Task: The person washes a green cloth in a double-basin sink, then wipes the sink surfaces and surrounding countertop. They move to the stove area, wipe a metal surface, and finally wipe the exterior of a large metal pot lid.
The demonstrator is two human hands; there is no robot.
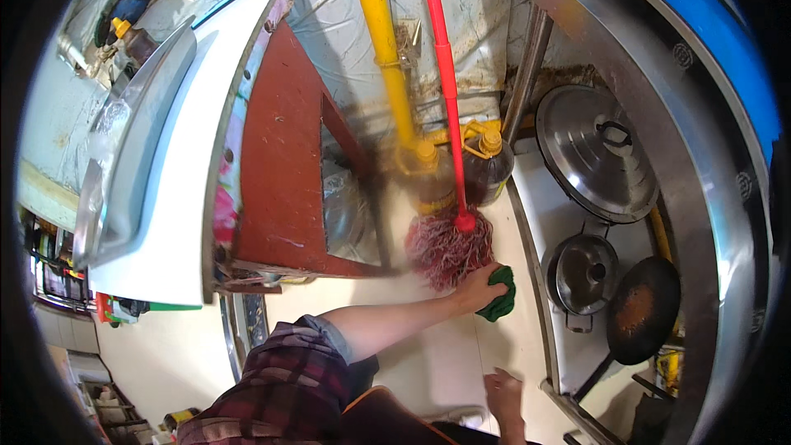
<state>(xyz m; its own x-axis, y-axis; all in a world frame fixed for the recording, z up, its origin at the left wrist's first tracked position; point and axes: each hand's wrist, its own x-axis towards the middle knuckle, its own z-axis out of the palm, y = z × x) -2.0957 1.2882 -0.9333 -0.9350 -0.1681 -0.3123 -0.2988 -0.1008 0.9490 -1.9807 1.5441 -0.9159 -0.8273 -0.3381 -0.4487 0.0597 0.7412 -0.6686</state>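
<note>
My left hand (479, 289) grips a bunched dark green cloth (499, 296) above the pale floor. Just beyond it, a mop's reddish-grey string head (446, 250) rests on the floor, its red handle (446, 68) rising up. The hand overlaps the lower edge of the strings; whether it touches them is unclear. Lower in the view, my right hand (504, 392) hangs with its fingers loosely curled and apart, and nothing shows in it. Behind the mop stand two plastic bottles with yellow caps, one dark (489, 167) and one blurred (426, 179).
To the left stands a red-brown table (281, 154) with a white top (179, 154). On the right, a low shelf (525, 222) holds a large metal lid (596, 151), a lidded pot (584, 275) and a black frying pan (642, 310) beneath a steel counter (673, 136). A yellow pole (380, 25) leans behind.
</note>
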